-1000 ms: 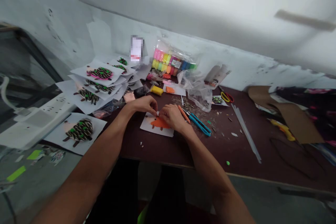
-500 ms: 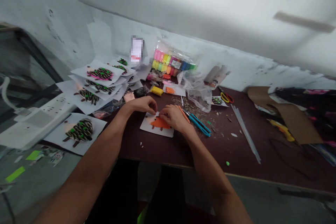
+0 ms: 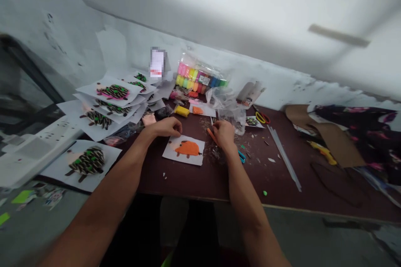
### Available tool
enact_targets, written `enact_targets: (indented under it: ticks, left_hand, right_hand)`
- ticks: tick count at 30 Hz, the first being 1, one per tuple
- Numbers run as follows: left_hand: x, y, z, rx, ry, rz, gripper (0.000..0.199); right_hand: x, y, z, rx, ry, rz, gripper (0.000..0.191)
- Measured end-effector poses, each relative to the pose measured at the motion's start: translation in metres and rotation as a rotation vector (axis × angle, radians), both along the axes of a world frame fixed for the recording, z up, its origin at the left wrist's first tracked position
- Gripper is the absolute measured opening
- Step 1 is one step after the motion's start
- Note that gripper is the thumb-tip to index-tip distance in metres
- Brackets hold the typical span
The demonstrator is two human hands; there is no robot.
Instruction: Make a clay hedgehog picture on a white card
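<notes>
Now the left hand (image 3: pixel 171 126), fingers curled, sat at the upper edge of the white card (image 3: pixel 197 160), orange hedgehog (image 3: pixel 189 148) face-up on the counter (image 3: pixel 188 179); the right hand (image 3: pixel 224 133) bent near small sticks (image 3: pixel 213 120), either grip impossible to tell!

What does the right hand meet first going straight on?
Probably the small dark pieces just ahead of the right hand; depth is unclear, so it may already touch them.

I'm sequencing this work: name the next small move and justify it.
Probably have the right hand pick a piece from the scattered bits near its fingertips: the orange hedgehog lacks the dark strips that cover the spiny hedgehog at far left.
</notes>
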State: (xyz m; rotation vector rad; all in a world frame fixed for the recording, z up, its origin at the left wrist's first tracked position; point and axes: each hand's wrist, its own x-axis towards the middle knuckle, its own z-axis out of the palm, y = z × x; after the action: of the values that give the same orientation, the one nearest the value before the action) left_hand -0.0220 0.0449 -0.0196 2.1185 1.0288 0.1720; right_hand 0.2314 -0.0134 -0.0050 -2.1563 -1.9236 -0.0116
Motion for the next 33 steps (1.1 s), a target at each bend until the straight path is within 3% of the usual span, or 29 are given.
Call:
enact_targets:
  ticks: [9, 16, 33]
  left_hand:
    - [0.004, -0.003, 0.001, 0.143, 0.006, 0.070, 0.014]
    - [0.005, -0.001, 0.000, 0.235, 0.079, 0.189, 0.018]
    - [0.006, -0.001, -0.005, 0.262, 0.087, 0.207, 0.015]
  right_hand:
    - [0.012, 0.002, 0.001, -0.047, 0.001, -0.105, 0.022]
    - [0.015, 0.003, -0.001, -0.043, 0.068, -0.048, 0.019]
    - [0.009, 0.008, -0.010, 0.007, -0.076, -0.013, 0.026]
